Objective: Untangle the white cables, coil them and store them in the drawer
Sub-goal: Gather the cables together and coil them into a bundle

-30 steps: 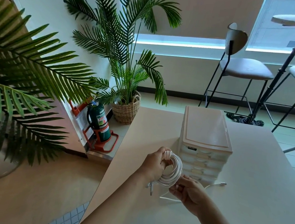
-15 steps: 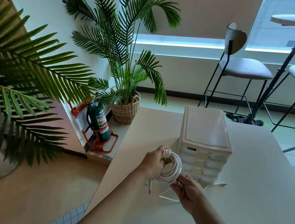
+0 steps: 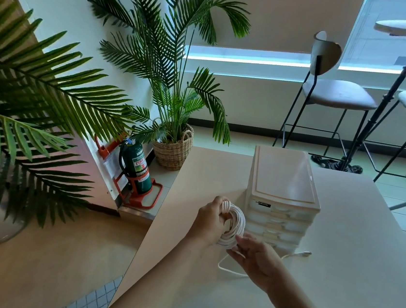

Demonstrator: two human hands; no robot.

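Lower centre: closed drawers [image 3: 278, 220], coil [image 3: 235, 223] in left hand [image 3: 210, 222] grip, right fingers [image 3: 243, 242] pinching it, bare tabletop [image 3: 363, 248] right.

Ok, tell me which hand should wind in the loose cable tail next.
The right hand, probably. It already pinches the strand beside the coil, with the loose tail trailing on the table to its right. The left hand grips the coil and is best kept there.

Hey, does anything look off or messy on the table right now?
Only one thing: a loose cable tail trails on the table beside the drawer unit, uncoiled, while both hands grip the white coil. All drawers look shut.
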